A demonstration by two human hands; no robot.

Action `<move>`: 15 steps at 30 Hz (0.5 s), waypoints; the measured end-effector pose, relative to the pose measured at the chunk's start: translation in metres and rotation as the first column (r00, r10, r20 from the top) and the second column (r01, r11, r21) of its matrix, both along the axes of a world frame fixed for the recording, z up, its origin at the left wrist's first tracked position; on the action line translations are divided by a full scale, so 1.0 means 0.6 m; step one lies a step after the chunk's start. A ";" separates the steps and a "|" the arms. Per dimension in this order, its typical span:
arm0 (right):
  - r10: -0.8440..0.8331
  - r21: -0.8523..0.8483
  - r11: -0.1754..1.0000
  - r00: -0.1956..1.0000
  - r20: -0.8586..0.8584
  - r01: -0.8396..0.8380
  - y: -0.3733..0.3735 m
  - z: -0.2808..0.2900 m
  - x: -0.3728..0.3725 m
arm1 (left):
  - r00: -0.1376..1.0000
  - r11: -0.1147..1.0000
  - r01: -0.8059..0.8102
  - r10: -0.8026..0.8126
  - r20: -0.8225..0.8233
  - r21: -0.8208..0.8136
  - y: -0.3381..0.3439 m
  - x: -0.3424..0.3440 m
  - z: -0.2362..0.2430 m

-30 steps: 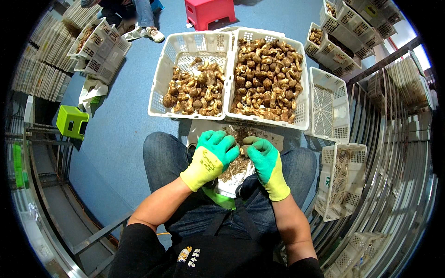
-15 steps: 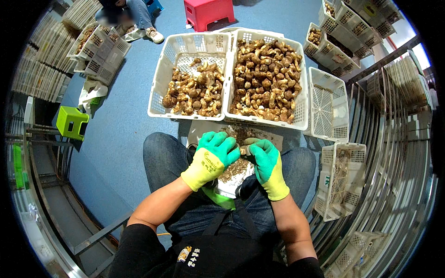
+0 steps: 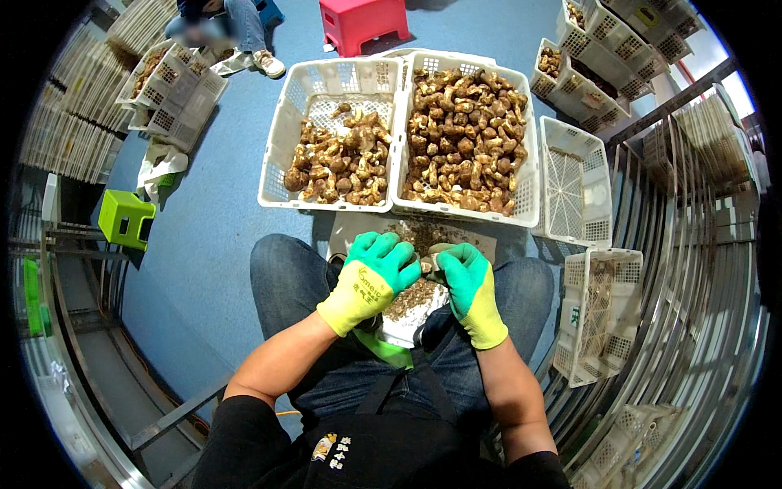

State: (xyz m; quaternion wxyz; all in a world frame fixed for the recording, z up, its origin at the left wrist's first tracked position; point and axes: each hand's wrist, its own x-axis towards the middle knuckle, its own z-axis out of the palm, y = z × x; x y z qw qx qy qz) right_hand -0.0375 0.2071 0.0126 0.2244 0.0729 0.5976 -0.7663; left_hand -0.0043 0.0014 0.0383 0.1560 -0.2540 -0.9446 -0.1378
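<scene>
In yellow and green work gloves, my left hand and my right hand meet above my lap. Between their fingertips is a small brown and pale mushroom, mostly covered by the gloves. The left fingers curl around it. My right fingers are pinched together against its other side; whether they also hold a tool is hidden. Just beyond, a white plastic crate is partly filled with mushrooms. The white crate beside it is heaped with more mushrooms.
Dark crumbs and trimmings lie on white material below my hands. An empty crate and another crate stand at right by metal racks. A red stool, a green stool and a seated person are farther off.
The two hands keep nearly the same pose around the mushroom, with only a slight shift of the right fingertips. The whole view has shifted slightly.
</scene>
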 end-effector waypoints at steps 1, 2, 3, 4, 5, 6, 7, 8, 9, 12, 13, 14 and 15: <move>-0.042 -0.049 0.998 0.999 0.033 0.044 -0.001 0.000 0.000 | 1.000 1.000 -0.010 0.010 -0.002 0.018 -0.001 -0.002 -0.001; -0.047 -0.069 0.996 0.998 0.036 0.050 0.000 0.002 -0.001 | 1.000 0.999 -0.021 0.021 -0.003 0.035 -0.001 -0.004 -0.002; -0.051 -0.089 0.995 0.998 0.042 0.054 0.002 0.002 0.000 | 1.000 0.998 -0.030 0.030 -0.005 0.047 -0.002 -0.004 -0.005; -0.054 -0.109 0.992 0.997 0.047 0.059 0.004 0.002 0.001 | 0.999 0.998 -0.039 0.039 -0.008 0.058 -0.002 -0.004 -0.009; 0.019 -0.040 0.999 1.000 0.003 -0.019 0.006 0.004 -0.001 | 0.999 0.996 -0.047 0.048 -0.010 0.070 -0.002 -0.004 -0.010; 0.095 0.031 0.995 0.995 -0.034 -0.094 0.008 0.007 -0.003 | 0.999 0.996 -0.048 0.047 0.004 0.074 -0.003 -0.004 -0.010; 0.173 0.104 0.981 0.983 -0.067 -0.165 0.008 0.008 -0.005 | 0.999 0.996 -0.048 0.047 0.018 0.078 -0.003 -0.005 -0.010; 0.114 0.061 0.992 0.992 -0.046 -0.111 0.006 0.007 -0.004 | 0.998 0.995 -0.049 0.046 0.031 0.082 -0.004 -0.005 -0.010; 0.053 0.021 0.998 0.998 -0.026 -0.053 0.004 0.004 -0.003 | 0.998 0.992 -0.057 0.053 0.036 0.112 -0.004 -0.006 -0.011; 0.013 -0.032 0.999 1.000 -0.028 -0.014 0.006 -0.007 -0.005 | 0.997 0.984 -0.072 0.065 0.051 0.160 -0.005 -0.009 -0.016; 0.024 -0.039 0.999 0.999 -0.041 -0.025 0.007 -0.008 -0.007 | 0.996 0.986 -0.071 0.063 0.058 0.150 -0.005 -0.008 -0.017; 0.076 0.007 0.997 0.997 -0.033 -0.075 0.008 -0.006 -0.007 | 0.996 0.988 -0.070 0.062 0.065 0.139 -0.005 -0.008 -0.017; 0.128 0.050 0.991 0.992 -0.021 -0.127 0.004 0.012 -0.007 | 0.997 0.988 -0.065 0.058 0.058 0.137 -0.006 -0.007 -0.017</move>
